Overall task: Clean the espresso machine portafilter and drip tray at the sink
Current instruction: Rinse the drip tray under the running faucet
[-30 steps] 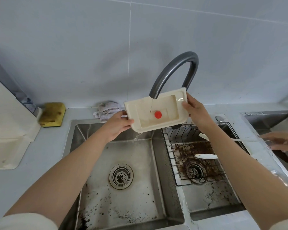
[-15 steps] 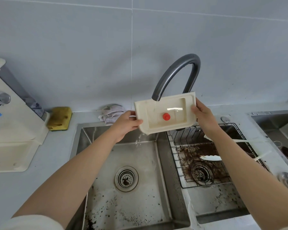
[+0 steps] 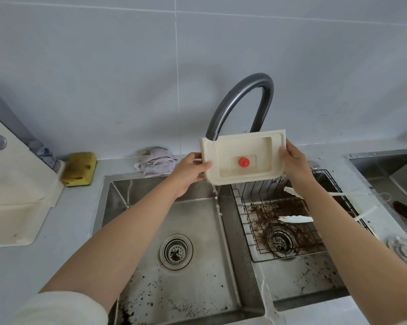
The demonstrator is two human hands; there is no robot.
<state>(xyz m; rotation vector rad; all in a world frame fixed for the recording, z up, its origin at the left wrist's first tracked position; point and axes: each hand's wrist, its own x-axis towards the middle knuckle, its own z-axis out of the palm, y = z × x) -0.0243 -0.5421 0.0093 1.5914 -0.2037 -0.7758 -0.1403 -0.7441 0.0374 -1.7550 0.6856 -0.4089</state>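
I hold the cream drip tray [image 3: 223, 160], with a red float button in its middle, under the grey arched faucet [image 3: 242, 99] above the divider of the double sink [image 3: 197, 221]. My left hand [image 3: 189, 171] grips its left edge and my right hand [image 3: 293, 160] grips its right edge. The tray tilts toward me, and a thin stream of water runs off its lower left corner into the left basin. No portafilter is in view.
The cream espresso machine [image 3: 12, 195] stands at the left, with a yellow sponge [image 3: 79, 168] and a crumpled cloth [image 3: 156, 161] behind the sink. The right basin holds a black wire rack [image 3: 263, 233] over coffee grounds, and a white utensil [image 3: 296, 219].
The tray has levelled out a little and sits slightly higher under the spout. The view has swung left, and another person's hand seen at the right edge is gone.
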